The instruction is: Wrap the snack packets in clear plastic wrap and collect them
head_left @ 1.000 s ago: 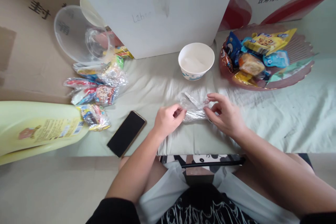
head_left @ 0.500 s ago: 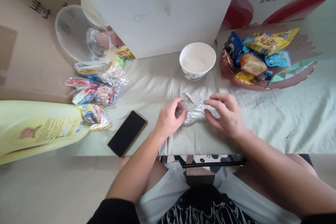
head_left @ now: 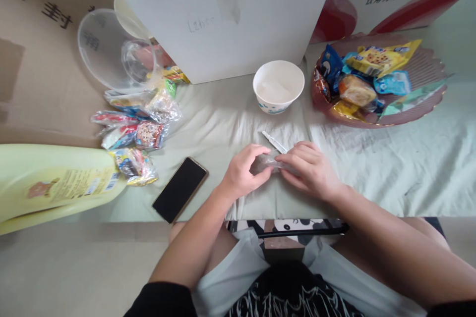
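Crumpled clear plastic wrap [head_left: 268, 160] is gathered between my two hands, low over the cloth-covered table. My left hand [head_left: 245, 171] is curled round its left end, thumb and fingers closed on it. From the other side my right hand [head_left: 310, 171] pinches the wrap, fingers bent together. Just beyond the fingers lies a thin white strip [head_left: 273, 141], its lower end hidden by my right hand; what it is I cannot tell. A white paper bowl [head_left: 278, 90] stands behind the strip.
A pink scalloped bowl [head_left: 427, 104] of packaged snacks stands at right. White box [head_left: 230, 25] rises at the back. At left are snack packets [head_left: 148, 133], a clear plastic tub [head_left: 104, 59], a yellow bag [head_left: 74, 183] and a phone [head_left: 180, 189].
My hands have come closer together and bunched the plastic wrap, which lay spread wider before. The white strip now lies on the cloth, clear of the wrap.
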A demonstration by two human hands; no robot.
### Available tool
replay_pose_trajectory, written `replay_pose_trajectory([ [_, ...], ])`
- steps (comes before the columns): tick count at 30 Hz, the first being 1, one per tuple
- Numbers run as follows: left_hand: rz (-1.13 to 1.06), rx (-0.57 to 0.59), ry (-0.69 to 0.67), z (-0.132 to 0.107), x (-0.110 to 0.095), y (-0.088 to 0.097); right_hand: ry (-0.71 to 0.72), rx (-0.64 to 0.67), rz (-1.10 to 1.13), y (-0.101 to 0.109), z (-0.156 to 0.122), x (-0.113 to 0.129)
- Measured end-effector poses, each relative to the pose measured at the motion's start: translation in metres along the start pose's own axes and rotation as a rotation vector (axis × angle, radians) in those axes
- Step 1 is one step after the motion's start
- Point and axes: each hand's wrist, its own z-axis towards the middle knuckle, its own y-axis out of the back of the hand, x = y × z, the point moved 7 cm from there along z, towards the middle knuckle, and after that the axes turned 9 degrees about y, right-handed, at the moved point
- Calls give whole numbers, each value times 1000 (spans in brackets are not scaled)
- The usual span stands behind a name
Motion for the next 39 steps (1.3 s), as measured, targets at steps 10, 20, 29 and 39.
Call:
replay_pose_trajectory([
  [10, -110, 105, 340, -2, 18, -6, -316, 5, 353, 10, -9, -31],
  [20, -508, 77, 614, -3, 32, -9, -342, 93, 433, 5, -5, -25],
  [29, -283, -423, 373, -7, 31, 24, -484, 41, 406, 4, -9, -34],
  [39, -212, -11, 484, -9, 33, 6, -365, 35, 465, -1, -4, -23],
])
